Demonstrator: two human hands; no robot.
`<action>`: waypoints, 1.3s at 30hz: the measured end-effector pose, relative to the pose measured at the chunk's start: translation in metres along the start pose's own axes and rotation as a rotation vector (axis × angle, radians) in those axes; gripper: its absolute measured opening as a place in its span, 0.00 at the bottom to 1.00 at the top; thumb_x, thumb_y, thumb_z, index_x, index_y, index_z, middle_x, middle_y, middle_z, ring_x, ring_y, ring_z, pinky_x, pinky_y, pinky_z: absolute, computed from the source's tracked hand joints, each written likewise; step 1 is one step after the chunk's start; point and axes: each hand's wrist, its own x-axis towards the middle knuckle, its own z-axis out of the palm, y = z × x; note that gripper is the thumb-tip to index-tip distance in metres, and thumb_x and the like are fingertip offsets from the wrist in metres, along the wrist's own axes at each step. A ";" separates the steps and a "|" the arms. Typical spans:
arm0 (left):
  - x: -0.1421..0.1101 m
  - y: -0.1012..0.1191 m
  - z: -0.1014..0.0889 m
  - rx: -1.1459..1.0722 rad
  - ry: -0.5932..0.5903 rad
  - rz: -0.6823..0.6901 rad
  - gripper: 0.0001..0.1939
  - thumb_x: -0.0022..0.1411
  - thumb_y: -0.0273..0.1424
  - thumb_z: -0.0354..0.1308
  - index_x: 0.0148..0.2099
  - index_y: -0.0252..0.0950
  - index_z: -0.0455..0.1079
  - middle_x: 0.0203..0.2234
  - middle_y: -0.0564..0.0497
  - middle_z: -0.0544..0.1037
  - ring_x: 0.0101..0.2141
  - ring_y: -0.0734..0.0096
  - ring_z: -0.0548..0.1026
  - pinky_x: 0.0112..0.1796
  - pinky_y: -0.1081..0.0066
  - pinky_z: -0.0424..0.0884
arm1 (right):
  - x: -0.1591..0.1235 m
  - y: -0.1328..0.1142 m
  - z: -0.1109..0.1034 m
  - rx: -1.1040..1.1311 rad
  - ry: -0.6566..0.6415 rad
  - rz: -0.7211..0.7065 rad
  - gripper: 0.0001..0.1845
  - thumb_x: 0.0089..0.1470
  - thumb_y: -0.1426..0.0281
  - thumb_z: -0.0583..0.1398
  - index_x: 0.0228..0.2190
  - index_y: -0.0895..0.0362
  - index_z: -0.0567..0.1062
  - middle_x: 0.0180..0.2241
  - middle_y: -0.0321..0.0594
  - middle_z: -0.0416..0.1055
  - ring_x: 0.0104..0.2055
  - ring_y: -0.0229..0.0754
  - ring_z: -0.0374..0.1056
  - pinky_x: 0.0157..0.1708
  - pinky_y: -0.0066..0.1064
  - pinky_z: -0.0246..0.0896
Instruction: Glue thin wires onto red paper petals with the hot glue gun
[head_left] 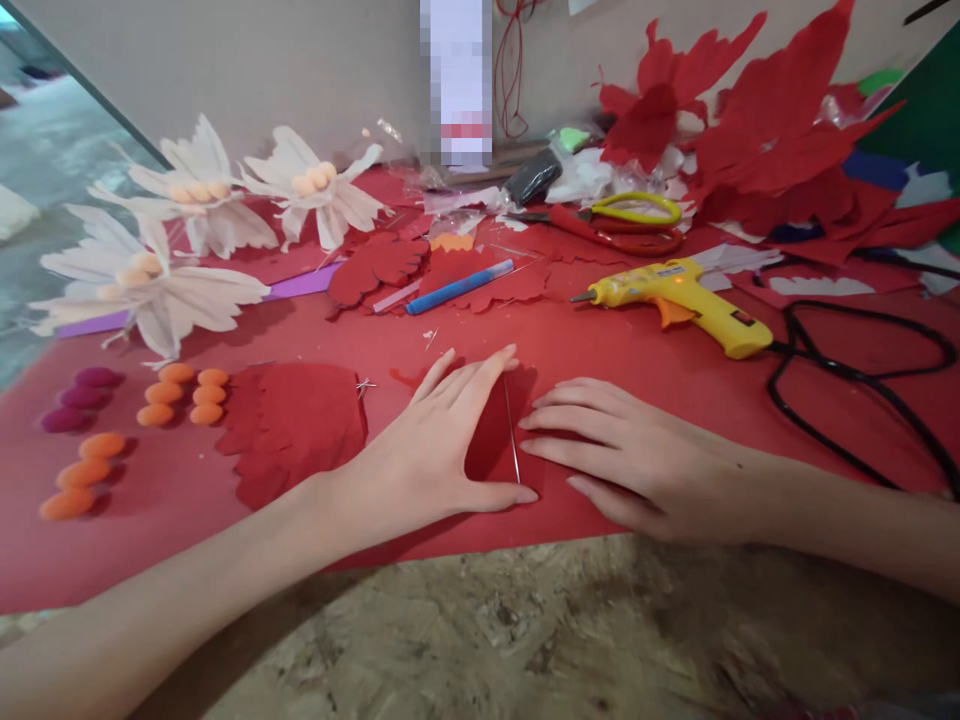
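Note:
My left hand lies flat on the red sheet, fingers stretched and thumb spread toward the right. My right hand rests flat beside it, fingers pointing left. Between the two hands lies a small red petal piece with a thin wire along it; both hands press on its edges. A pile of cut red petals sits just left of my left hand.
A yellow glue gun with a black cord lies at the right. Scissors, a blue pen, white paper flowers, orange pompoms, purple pompoms and red paper cut-outs surround the area. Bare chipboard shows at the front.

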 end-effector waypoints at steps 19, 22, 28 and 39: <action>-0.004 -0.011 -0.003 0.011 0.045 0.022 0.51 0.49 0.53 0.57 0.65 0.36 0.36 0.61 0.40 0.54 0.61 0.53 0.52 0.60 0.50 0.41 | -0.001 0.000 -0.001 0.006 -0.042 0.011 0.18 0.56 0.75 0.48 0.44 0.66 0.72 0.44 0.49 0.70 0.48 0.46 0.61 0.47 0.42 0.62; -0.003 -0.008 -0.003 -0.002 0.018 0.002 0.49 0.51 0.50 0.57 0.65 0.35 0.37 0.61 0.40 0.54 0.61 0.54 0.51 0.60 0.51 0.42 | -0.001 0.000 0.000 0.013 -0.037 0.011 0.18 0.56 0.76 0.49 0.44 0.66 0.72 0.44 0.49 0.70 0.48 0.47 0.60 0.48 0.42 0.62; -0.001 -0.002 -0.003 0.012 0.000 -0.034 0.45 0.52 0.46 0.58 0.64 0.35 0.40 0.62 0.40 0.53 0.61 0.55 0.51 0.60 0.50 0.43 | -0.002 0.000 0.001 -0.008 -0.032 0.007 0.18 0.57 0.75 0.48 0.44 0.65 0.71 0.44 0.48 0.71 0.48 0.46 0.60 0.48 0.42 0.62; -0.002 -0.003 -0.001 0.023 0.030 -0.016 0.44 0.50 0.47 0.59 0.62 0.34 0.45 0.60 0.39 0.57 0.60 0.55 0.54 0.59 0.50 0.43 | -0.002 0.000 0.001 -0.004 -0.023 0.007 0.18 0.56 0.75 0.48 0.44 0.66 0.72 0.44 0.48 0.71 0.48 0.46 0.60 0.48 0.42 0.62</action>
